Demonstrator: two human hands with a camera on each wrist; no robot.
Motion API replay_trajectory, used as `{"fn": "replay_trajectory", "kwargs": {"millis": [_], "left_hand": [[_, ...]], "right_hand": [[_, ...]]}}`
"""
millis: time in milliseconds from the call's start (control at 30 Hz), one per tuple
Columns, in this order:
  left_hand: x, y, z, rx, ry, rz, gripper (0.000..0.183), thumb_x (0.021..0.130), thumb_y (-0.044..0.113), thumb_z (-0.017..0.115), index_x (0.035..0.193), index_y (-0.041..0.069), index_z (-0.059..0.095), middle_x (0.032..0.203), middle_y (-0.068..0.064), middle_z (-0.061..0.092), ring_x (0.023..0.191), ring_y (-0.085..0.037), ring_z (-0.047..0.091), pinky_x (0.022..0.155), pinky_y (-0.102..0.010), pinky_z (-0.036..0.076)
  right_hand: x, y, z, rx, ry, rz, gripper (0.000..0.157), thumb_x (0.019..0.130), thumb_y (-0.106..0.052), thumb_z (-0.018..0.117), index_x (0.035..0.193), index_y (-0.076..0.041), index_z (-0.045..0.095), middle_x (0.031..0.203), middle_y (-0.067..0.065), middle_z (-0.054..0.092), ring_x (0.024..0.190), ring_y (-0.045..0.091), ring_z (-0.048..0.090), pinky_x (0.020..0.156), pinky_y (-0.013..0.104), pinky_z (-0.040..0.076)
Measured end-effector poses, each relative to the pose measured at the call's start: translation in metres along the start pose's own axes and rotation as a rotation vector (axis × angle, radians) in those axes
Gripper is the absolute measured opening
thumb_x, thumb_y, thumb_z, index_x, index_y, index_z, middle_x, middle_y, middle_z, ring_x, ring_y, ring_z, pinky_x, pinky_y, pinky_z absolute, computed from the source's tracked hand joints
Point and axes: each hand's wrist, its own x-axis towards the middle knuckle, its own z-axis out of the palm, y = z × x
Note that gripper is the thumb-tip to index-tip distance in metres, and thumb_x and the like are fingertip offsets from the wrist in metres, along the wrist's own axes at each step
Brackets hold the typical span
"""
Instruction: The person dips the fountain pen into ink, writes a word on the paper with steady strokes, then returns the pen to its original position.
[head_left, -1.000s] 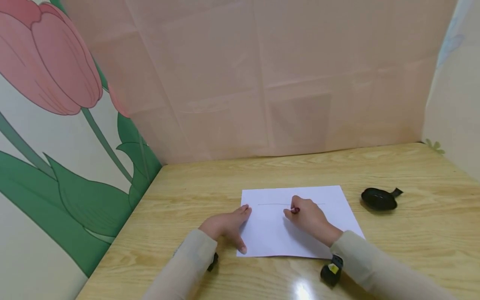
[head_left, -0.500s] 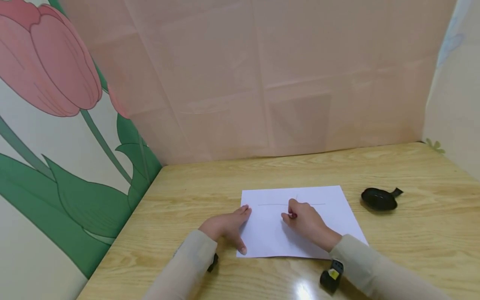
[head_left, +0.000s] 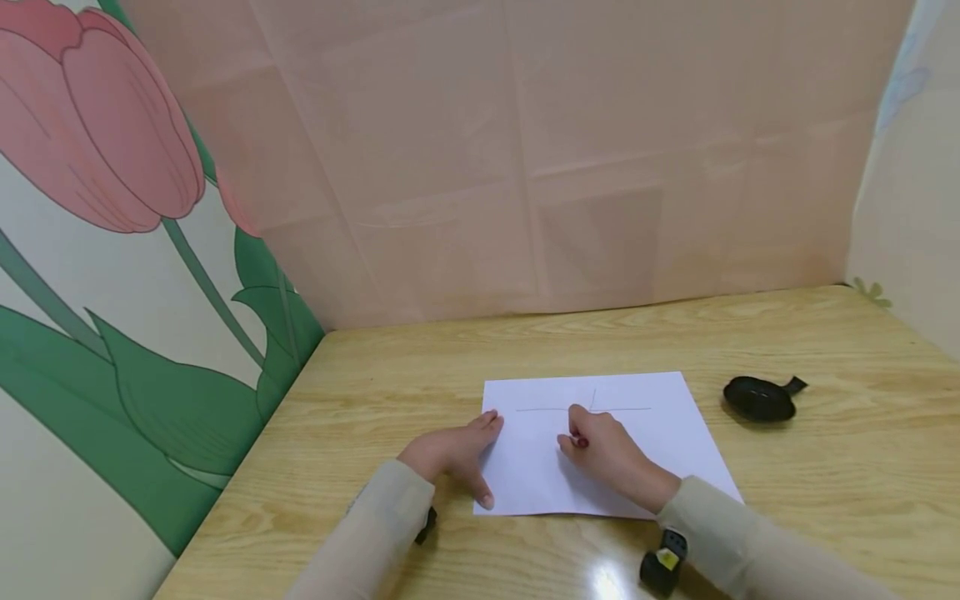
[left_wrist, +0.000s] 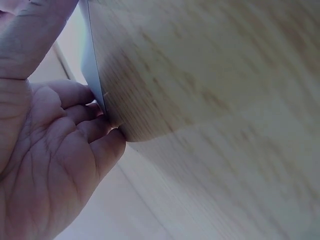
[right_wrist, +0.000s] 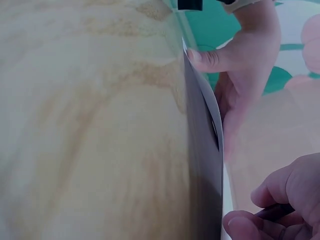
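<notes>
A white sheet of paper [head_left: 525, 483] lies on the wooden table. My left hand [head_left: 453, 450] rests on its left edge, with fingers extended and thumb spread toward the near corner. In the left wrist view, the fingertips [left_wrist: 112, 147] are at the paper's edge. My right hand [head_left: 615, 454] pinches a dark reddish pencil [head_left: 581, 442] over the middle of the sheet; its tip is hidden behind the fingers. A long thin horizontal line [head_left: 540, 409] crosses the upper part of the paper. A short upright line [head_left: 594, 398] meets it near the middle.
Right of the paper, a small black oval dish [head_left: 759, 398] with a stubby handle sits on the table [head_left: 390, 367]. A pinkish sheet [head_left: 450, 167] covers the back wall, and a tulip mural [head_left: 112, 133] fills the left wall.
My right hand has moved down and slightly left with the pencil. A short upright line now shows above where the hand was. My left hand has stayed in place.
</notes>
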Motion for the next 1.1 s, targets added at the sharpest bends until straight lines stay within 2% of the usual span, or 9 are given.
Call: {"fn": "replay_trajectory", "kwargs": {"millis": [333, 600, 867, 1100], "left_hand": [[-0.001, 0.002, -0.001, 0.040, 0.006, 0.011, 0.114, 0.063, 0.033, 0.084, 0.150, 0.011, 0.013, 0.157, -0.003, 0.006, 0.143, -0.015, 0.006, 0.114, -0.032, 0.017], [-0.002, 0.003, -0.001, 0.029, 0.000, -0.005, 0.113, 0.063, 0.033, 0.083, 0.150, 0.013, 0.014, 0.157, -0.002, 0.006, 0.143, -0.014, 0.006, 0.114, -0.033, 0.017], [-0.002, 0.003, -0.001, 0.020, 0.000, -0.006, 0.113, 0.063, 0.033, 0.084, 0.150, 0.013, 0.014, 0.157, -0.002, 0.006, 0.143, -0.014, 0.007, 0.114, -0.033, 0.017], [-0.001, 0.002, -0.001, 0.025, 0.006, 0.005, 0.113, 0.063, 0.034, 0.083, 0.150, 0.012, 0.013, 0.157, -0.003, 0.005, 0.143, -0.015, 0.006, 0.114, -0.033, 0.016]], "right_hand": [[-0.004, -0.003, 0.004, 0.021, 0.058, -0.104, 0.033, 0.078, -0.001, 0.066, 0.066, -0.013, 0.038, 0.054, -0.010, 0.036, 0.051, 0.004, 0.036, 0.047, 0.018, 0.032], [-0.006, -0.005, 0.010, 0.014, 0.119, -0.212, 0.034, 0.073, 0.001, 0.065, 0.065, -0.015, 0.036, 0.054, -0.014, 0.032, 0.050, 0.000, 0.034, 0.047, 0.017, 0.031], [-0.007, -0.010, 0.010, 0.035, 0.066, -0.225, 0.032, 0.075, 0.001, 0.063, 0.067, -0.013, 0.036, 0.055, -0.013, 0.033, 0.050, 0.000, 0.034, 0.047, 0.016, 0.033], [-0.007, -0.016, 0.010, 0.067, 0.013, -0.197, 0.029, 0.078, 0.001, 0.062, 0.068, -0.012, 0.038, 0.055, -0.012, 0.035, 0.051, 0.000, 0.035, 0.047, 0.016, 0.033]]}}
